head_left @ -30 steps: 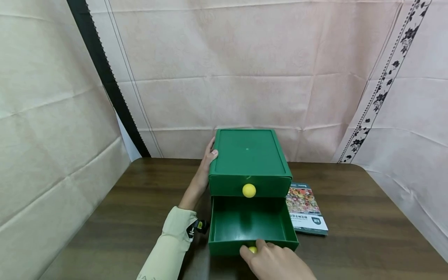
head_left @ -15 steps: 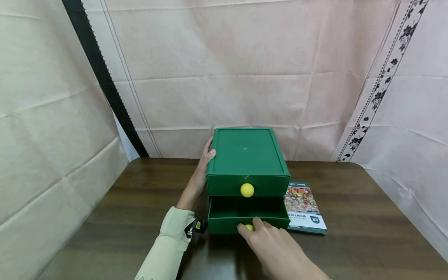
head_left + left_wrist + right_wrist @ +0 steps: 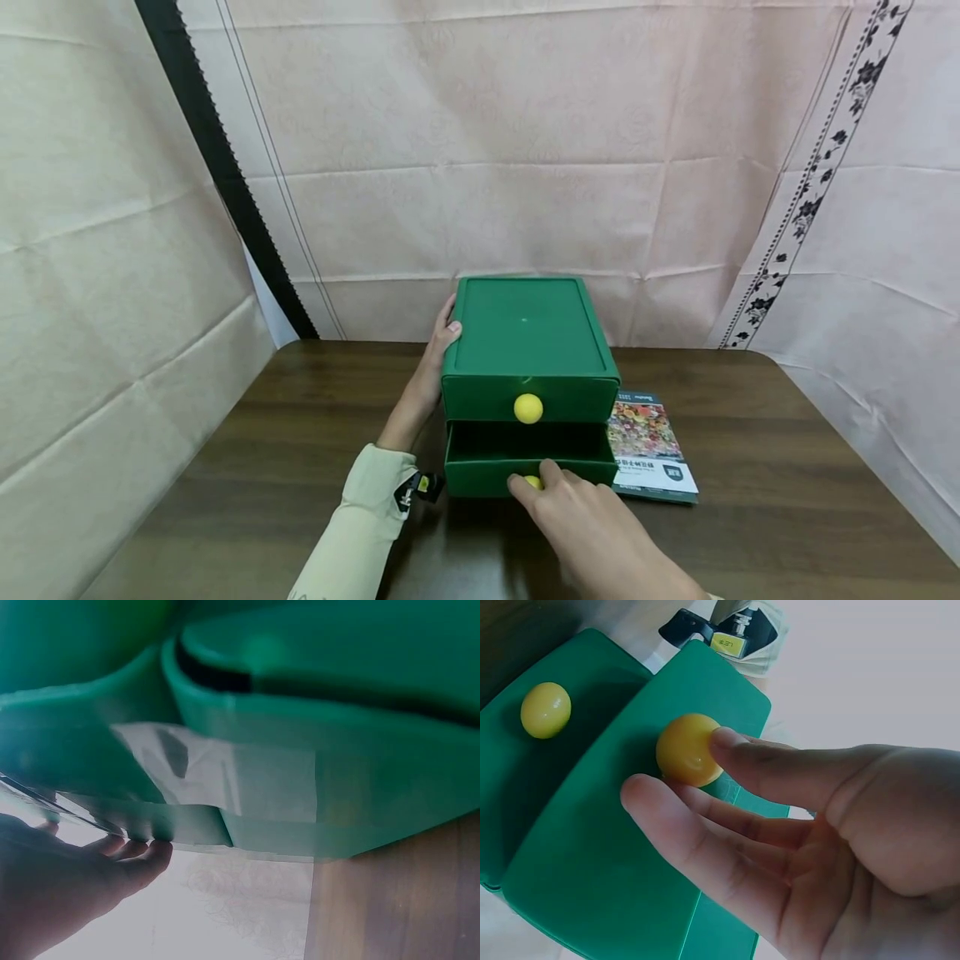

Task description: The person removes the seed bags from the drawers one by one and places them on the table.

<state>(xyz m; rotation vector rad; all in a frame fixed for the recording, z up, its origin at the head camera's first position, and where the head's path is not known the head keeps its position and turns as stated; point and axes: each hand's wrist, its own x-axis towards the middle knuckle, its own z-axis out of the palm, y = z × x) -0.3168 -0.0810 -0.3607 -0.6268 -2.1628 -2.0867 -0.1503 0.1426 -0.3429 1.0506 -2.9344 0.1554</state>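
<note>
A green two-drawer box [image 3: 528, 327] stands on the table. Its upper drawer, with a yellow ball knob [image 3: 528, 408], is closed, while the lower drawer [image 3: 477, 480] sticks partly out, its inside dark. My right hand [image 3: 592, 525] pinches the lower drawer's yellow knob [image 3: 686, 750]; in the right wrist view the thumb touches one side and fingers lie at the other. Against the box's left side rests my left hand [image 3: 427, 371], thumb near the top edge. The left wrist view shows its fingers [image 3: 142, 862] fairly straight along the green wall, which has clear tape [image 3: 274, 784].
A book with a colourful cover [image 3: 647, 442] lies right beside the box. The brown wooden table [image 3: 780, 467] has a light cloth [image 3: 555, 150] hanging behind it and at both sides. A dark wrist device [image 3: 416, 487] sits on the left sleeve.
The lower drawer has slid well inward toward the box, my right hand moving forward with it; over the last half second it shifted only slightly. My left hand stays at the box's side.
</note>
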